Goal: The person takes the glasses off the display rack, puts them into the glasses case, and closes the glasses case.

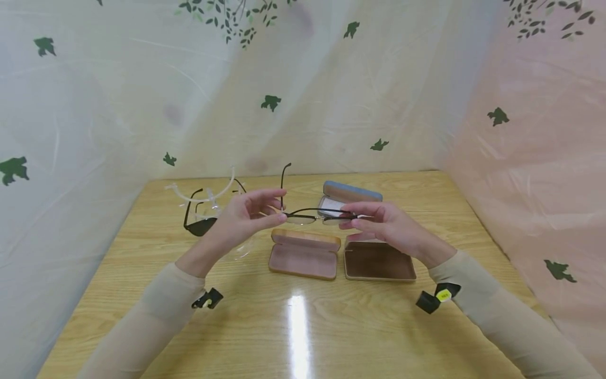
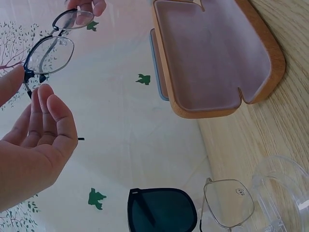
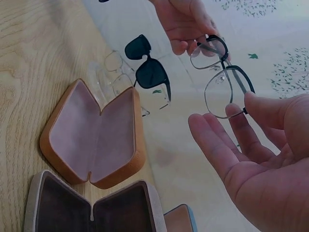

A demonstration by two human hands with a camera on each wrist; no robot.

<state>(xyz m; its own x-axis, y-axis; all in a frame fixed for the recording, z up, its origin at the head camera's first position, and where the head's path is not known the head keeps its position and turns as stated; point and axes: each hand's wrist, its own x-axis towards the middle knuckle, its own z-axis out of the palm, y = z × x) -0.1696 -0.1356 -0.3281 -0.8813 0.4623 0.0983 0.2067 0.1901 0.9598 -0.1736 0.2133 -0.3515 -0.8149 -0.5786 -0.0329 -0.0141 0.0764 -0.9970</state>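
Observation:
A pair of black-topped eyeglasses [image 1: 303, 216] with clear lenses is held up between both hands, above the open cases. My left hand [image 1: 246, 213] pinches the frame at its left end between thumb and fingers. At the opposite end, my right hand [image 1: 385, 223] pinches the frame by the hinge. One temple arm [image 1: 282, 181] points away from me; the other lies across behind the lenses. In the right wrist view, the right thumb and fingertips meet the rim of the nearer lens [image 3: 219, 94].
Below the glasses stand an open orange-edged case [image 1: 303, 261] with pink lining and an open brown-lined case [image 1: 379, 263]. Behind is an open blue case [image 1: 352, 190] with something pale inside. At left are dark sunglasses [image 1: 201, 227], clear-lens glasses [image 2: 229, 203] and a transparent curved piece [image 2: 280, 188].

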